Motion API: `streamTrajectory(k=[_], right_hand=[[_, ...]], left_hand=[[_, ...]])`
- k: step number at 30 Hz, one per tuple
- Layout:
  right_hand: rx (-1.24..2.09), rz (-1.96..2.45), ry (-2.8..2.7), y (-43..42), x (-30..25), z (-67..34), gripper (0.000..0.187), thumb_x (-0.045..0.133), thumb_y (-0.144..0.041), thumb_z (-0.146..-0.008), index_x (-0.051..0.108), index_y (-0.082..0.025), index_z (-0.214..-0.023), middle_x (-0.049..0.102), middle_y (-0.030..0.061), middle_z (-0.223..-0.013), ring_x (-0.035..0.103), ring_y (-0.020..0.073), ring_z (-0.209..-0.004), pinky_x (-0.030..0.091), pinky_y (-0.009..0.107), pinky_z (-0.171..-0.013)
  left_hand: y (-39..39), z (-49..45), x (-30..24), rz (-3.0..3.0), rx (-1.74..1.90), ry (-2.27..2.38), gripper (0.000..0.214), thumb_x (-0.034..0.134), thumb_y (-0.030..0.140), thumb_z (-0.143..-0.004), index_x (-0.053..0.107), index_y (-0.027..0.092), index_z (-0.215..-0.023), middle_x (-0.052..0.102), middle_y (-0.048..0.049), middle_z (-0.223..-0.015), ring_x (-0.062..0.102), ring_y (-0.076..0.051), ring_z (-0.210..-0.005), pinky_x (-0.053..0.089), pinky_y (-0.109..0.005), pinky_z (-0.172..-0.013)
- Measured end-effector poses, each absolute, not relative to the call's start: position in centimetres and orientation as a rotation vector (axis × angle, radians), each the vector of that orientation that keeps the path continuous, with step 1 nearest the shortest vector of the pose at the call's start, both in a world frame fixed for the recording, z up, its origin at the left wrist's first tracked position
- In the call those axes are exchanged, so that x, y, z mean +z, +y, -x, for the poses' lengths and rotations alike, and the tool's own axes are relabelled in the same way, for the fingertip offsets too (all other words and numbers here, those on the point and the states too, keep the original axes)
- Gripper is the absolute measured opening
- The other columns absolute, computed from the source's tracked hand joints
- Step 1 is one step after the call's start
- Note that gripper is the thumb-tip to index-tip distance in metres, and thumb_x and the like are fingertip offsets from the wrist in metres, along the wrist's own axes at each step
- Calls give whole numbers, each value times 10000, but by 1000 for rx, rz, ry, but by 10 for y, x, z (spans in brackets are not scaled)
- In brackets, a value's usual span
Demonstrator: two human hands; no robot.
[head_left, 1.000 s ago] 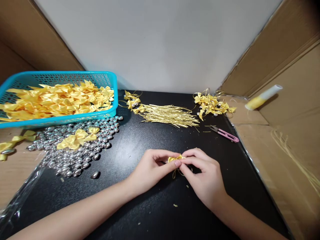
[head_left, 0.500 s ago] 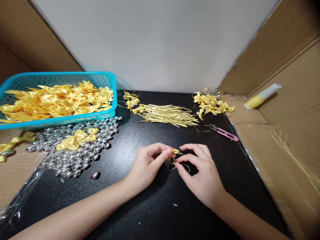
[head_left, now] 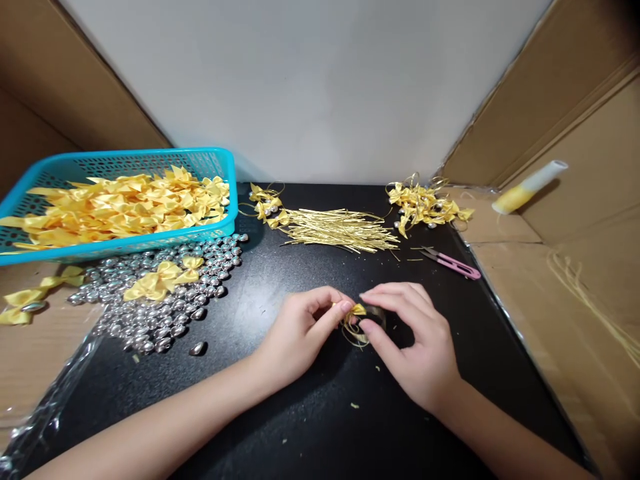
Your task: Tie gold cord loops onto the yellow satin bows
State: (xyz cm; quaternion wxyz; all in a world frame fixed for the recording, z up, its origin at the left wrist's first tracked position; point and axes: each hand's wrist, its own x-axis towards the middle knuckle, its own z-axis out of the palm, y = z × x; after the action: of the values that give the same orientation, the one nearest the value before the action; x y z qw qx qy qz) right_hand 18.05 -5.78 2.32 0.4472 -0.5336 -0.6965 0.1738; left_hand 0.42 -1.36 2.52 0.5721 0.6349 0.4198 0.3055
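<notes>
Both my hands meet at the middle of a black tabletop (head_left: 300,427). My left hand (head_left: 300,330) pinches a small yellow ribbon bow (head_left: 356,311) between thumb and forefinger. My right hand (head_left: 413,340) has its fingers curled over the same bow and pinches a thin gold wire loop (head_left: 356,335) that hangs under it. A bundle of cut gold wires (head_left: 340,230) lies beyond my hands. Pink thread snips (head_left: 453,263) rest to the right of that bundle.
A blue basket (head_left: 120,247) full of yellow bows stands at the left, with a heap of silver beads (head_left: 155,300) and loose bows before it. Finished bows (head_left: 425,205) pile at the back right. Cardboard walls flank both sides; a white-yellow tube (head_left: 529,187) lies on the right cardboard.
My hands have shifted slightly and my right fingers have worked the gold wire round under the bow. The bow has stayed in my left pinch.
</notes>
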Motion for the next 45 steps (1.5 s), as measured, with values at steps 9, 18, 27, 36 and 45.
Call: streamTrajectory(k=[9, 18, 27, 36, 45], right_hand=[[1261, 1303, -1434, -43, 20, -188, 185, 670, -319, -821, 742, -202, -946, 680, 53, -916, 657, 177, -853, 544, 317, -763], [1565, 1292, -1109, -45, 21, -182, 303, 853, -378, -585, 678, -170, -718, 640, -6, -696, 626, 131, -637, 544, 265, -612], [1548, 1354, -1074, -45, 24, -178, 290, 847, -373, -594, 650, -165, -639, 627, -15, -643, 598, 115, -610, 502, 235, -582], [1531, 1302, -1078, -43, 20, -186, 291, 799, -401, -662, 632, -169, -715, 632, 3, -700, 575, 123, -655, 482, 264, -651], [1212, 1371, -1458, -45, 19, -183, 176, 678, -326, -775, 637, -189, -673, 523, 26, -854, 531, 162, -777, 442, 325, -717]], left_hand=[[-16, -5, 24, -1502, 420, 877, 301, 549, 367, -924, 693, 137, -793, 693, -37, -756, 580, -140, -680, 442, -238, -655], [-18, -6, 26, -1643, 347, 937, 348, 543, 393, -905, 692, 137, -724, 645, -17, -638, 509, -119, -561, 363, -214, -537], [-18, -7, 24, -1540, 327, 928, 275, 583, 355, -858, 670, 134, -720, 556, 13, -590, 432, -99, -535, 316, -213, -517], [-3, -5, 27, -1134, 341, 757, 136, 599, 166, -715, 681, 141, -820, 717, -37, -796, 614, -142, -745, 437, -251, -711], [-9, -6, 24, -1276, 320, 787, 207, 654, 301, -813, 672, 108, -742, 583, 12, -640, 459, -85, -577, 348, -212, -565]])
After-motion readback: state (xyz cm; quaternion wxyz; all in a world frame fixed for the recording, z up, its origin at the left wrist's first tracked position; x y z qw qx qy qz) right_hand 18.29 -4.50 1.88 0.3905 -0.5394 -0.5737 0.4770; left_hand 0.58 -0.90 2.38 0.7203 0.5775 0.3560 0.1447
